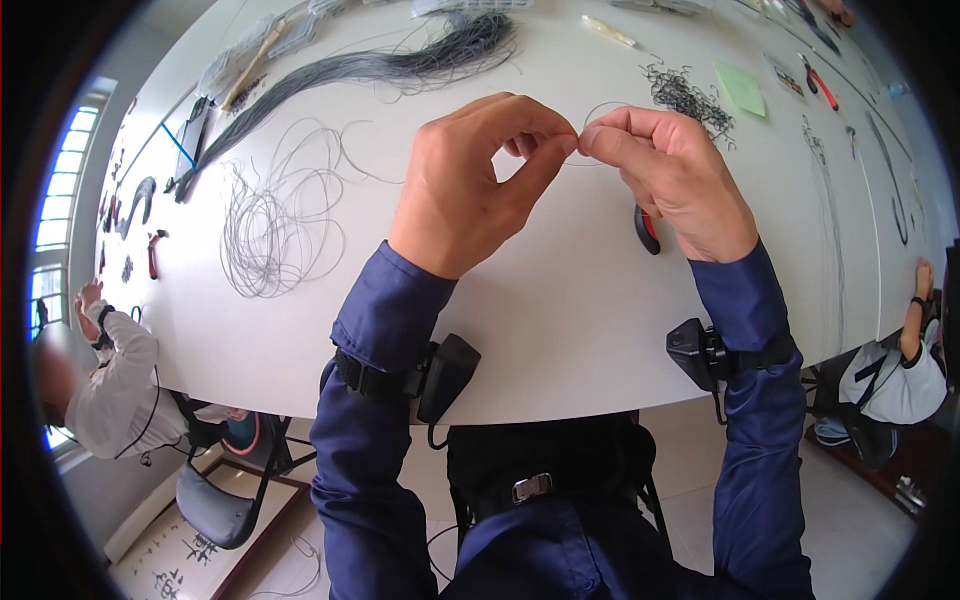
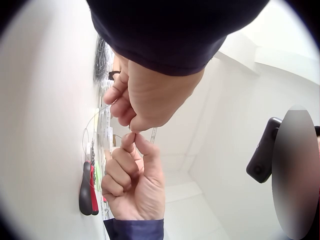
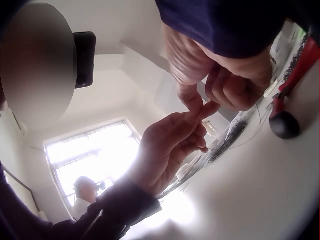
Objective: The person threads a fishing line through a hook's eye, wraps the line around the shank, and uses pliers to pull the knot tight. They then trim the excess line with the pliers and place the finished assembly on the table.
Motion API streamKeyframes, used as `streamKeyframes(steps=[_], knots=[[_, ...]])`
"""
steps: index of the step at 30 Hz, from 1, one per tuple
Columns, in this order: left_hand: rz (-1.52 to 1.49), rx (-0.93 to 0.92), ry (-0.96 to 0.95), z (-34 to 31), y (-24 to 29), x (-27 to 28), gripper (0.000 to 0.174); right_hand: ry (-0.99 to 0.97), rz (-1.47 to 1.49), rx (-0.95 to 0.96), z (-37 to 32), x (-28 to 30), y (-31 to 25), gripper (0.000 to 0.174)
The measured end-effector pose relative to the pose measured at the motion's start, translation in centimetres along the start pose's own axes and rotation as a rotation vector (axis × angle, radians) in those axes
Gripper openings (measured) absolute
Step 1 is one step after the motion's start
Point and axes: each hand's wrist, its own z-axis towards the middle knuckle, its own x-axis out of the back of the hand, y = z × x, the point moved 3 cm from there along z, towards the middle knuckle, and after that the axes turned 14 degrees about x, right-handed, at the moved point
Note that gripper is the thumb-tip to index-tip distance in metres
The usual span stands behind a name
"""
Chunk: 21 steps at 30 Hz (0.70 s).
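Note:
Held above the white table, the left hand [image 1: 470,185] pinches a thin grey wire [image 1: 372,178] between thumb and forefinger. Its fingertips meet those of the right hand [image 1: 672,175], which pinches at the same spot. Whatever lies between the fingertips is too small to tell. Part of the wire curves around beside the hands, and in the left wrist view a loop of wire [image 2: 85,131] hangs near the fingers. Red-and-black pliers [image 1: 647,230] lie on the table, partly hidden behind the right hand; the right wrist view shows the pliers [image 3: 285,117] too.
Loosely coiled wire [image 1: 268,235] lies left of the hands, and a long grey wire bundle [image 1: 390,68] stretches behind. Small dark pieces [image 1: 690,98], a green note [image 1: 740,88] and more pliers [image 1: 820,84] lie at the back right. Other people sit at both sides.

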Motion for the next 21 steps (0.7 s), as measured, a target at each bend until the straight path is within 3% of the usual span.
streamKeyframes(steps=[9, 21], knots=[[0.054, -0.148, 0.110, 0.03, 0.89, 0.09, 0.011, 0.009, 0.017, -0.038, -0.08, 0.02, 0.07, 0.020], [0.002, -0.050, 0.053, 0.04, 0.16, 0.12, 0.008, 0.017, -0.056, 0.039, 0.05, 0.03, 0.02, 0.022]])
